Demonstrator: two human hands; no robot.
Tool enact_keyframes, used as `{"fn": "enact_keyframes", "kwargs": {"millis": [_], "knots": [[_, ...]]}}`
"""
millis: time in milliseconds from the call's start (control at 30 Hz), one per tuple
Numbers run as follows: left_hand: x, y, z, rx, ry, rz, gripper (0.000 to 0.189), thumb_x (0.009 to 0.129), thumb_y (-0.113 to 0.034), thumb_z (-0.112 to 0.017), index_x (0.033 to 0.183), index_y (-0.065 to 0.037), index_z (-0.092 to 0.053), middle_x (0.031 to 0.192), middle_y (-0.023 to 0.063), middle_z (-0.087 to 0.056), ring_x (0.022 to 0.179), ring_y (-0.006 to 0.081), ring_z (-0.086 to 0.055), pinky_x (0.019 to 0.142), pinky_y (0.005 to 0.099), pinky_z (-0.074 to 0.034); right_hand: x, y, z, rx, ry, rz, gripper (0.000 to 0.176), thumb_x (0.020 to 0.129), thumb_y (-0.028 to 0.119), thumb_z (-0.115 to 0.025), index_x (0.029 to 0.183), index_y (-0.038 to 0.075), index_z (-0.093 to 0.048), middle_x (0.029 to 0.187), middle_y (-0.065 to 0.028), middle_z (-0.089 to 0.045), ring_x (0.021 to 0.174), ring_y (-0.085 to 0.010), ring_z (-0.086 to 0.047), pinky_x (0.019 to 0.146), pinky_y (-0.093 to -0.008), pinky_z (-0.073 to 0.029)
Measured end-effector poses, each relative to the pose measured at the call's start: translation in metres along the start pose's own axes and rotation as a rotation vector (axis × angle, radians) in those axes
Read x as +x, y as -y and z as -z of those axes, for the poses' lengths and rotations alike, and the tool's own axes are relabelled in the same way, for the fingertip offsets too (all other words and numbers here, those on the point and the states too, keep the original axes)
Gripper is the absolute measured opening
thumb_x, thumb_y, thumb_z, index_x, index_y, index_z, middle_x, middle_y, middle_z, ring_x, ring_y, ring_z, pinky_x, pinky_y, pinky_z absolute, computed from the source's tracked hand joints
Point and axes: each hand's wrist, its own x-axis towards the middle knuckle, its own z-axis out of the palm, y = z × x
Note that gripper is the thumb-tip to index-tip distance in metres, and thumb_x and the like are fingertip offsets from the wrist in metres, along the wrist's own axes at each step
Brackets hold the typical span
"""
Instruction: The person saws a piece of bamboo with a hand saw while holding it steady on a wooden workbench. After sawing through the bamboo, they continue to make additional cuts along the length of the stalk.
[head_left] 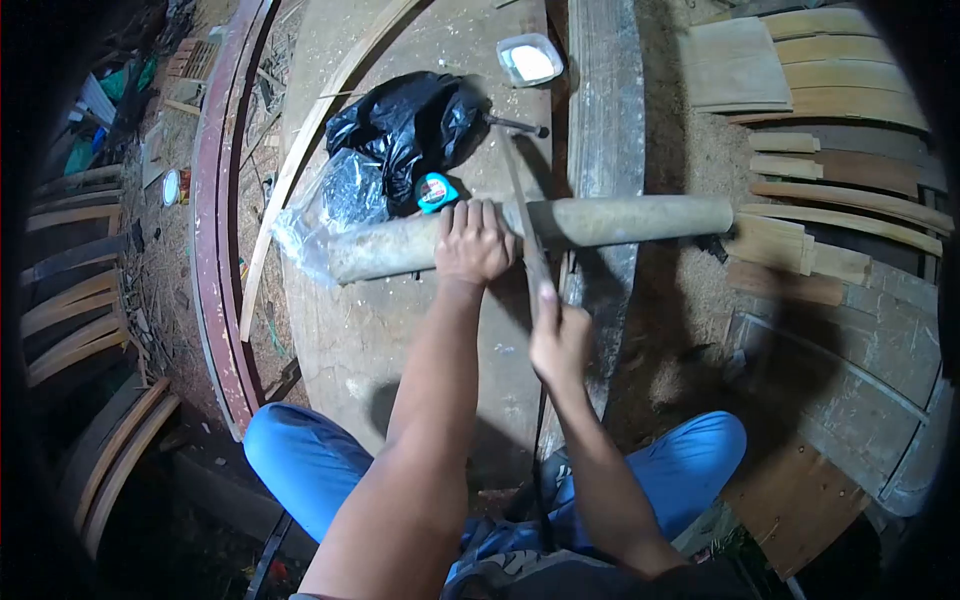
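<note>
Firmly, your left hand (472, 243) clasped the pale round pole (640, 218) down across the workbench (400, 330), apparently to stop it rolling, while your right hand (560, 340) gripped a long thin blade (518, 200) laid crosswise over it.

A single camera worn on the head looks steeply down and slightly forward at close range. Blue-trousered knees (300, 460) fill the lower frame, a long pale wooden pole (620, 220) crosses the centre, and the wide-angle corners are dark.
</note>
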Motion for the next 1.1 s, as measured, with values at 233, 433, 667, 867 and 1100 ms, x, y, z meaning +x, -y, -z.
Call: {"fn": "enact_keyframes", "kwargs": {"millis": [233, 433, 667, 867, 1100], "knots": [[-0.014, -0.004, 0.001, 0.035, -0.008, 0.014, 0.029, 0.083, -0.022, -0.059, 0.101, -0.002, -0.070, 0.100, 0.0143, -0.072, 0.094, 0.0301, -0.068, 0.088, 0.0419, -0.051, -0.098, -0.026, 0.051, -0.053, 0.065, 0.113, 0.054, 0.108, 0.028, -0.054, 0.063, -0.003, -0.054, 0.050, -0.0120, -0.042, 0.048, -0.0158, -0.039, 0.047, -0.0417, -0.030], [0.004, 0.003, 0.000, -0.006, 0.075, 0.007, 0.026, 0.083, -0.028, -0.063, 0.093, -0.005, -0.067, 0.087, 0.0122, -0.067, 0.085, 0.0298, -0.066, 0.084, 0.0418, -0.050, -0.028, -0.002, 0.027, 0.013, 0.082, -0.070, 0.062, 0.107, 0.039, -0.053, 0.063, -0.004, -0.053, 0.050, -0.0088, -0.044, 0.046, -0.0166, -0.043, 0.048, -0.0417, -0.032], [-0.003, -0.001, -0.003, 0.049, -0.076, -0.019, 0.024, 0.085, -0.023, -0.059, 0.096, -0.003, -0.069, 0.090, 0.0129, -0.067, 0.086, 0.0291, -0.065, 0.083, 0.0410, -0.050, -0.010, 0.002, 0.023, 0.347, 0.131, -0.157, 0.051, 0.105, 0.037, -0.060, 0.070, -0.001, -0.060, 0.054, -0.0058, -0.053, 0.053, -0.0150, -0.050, 0.051, -0.0364, -0.038], [-0.003, -0.001, -0.004, 0.031, -0.018, -0.001, 0.029, 0.083, -0.023, -0.060, 0.101, -0.002, -0.068, 0.096, 0.0124, -0.068, 0.089, 0.0285, -0.065, 0.086, 0.0409, -0.049, -0.045, -0.018, 0.053, 0.358, 0.243, -0.019, 0.033, 0.102, 0.018, -0.064, 0.073, 0.006, -0.053, 0.065, 0.0063, -0.047, 0.059, -0.0033, -0.041, 0.053, -0.0258, -0.031], [-0.004, -0.002, -0.003, 0.051, -0.010, 0.018, 0.027, 0.082, -0.022, -0.060, 0.100, -0.003, -0.069, 0.095, 0.0122, -0.068, 0.091, 0.0280, -0.066, 0.087, 0.0408, -0.050, -0.052, -0.018, 0.059, 0.492, 0.285, -0.056, 0.034, 0.102, 0.019, -0.062, 0.072, 0.007, -0.051, 0.063, 0.0048, -0.046, 0.059, -0.0050, -0.041, 0.053, -0.0287, -0.030]]}}
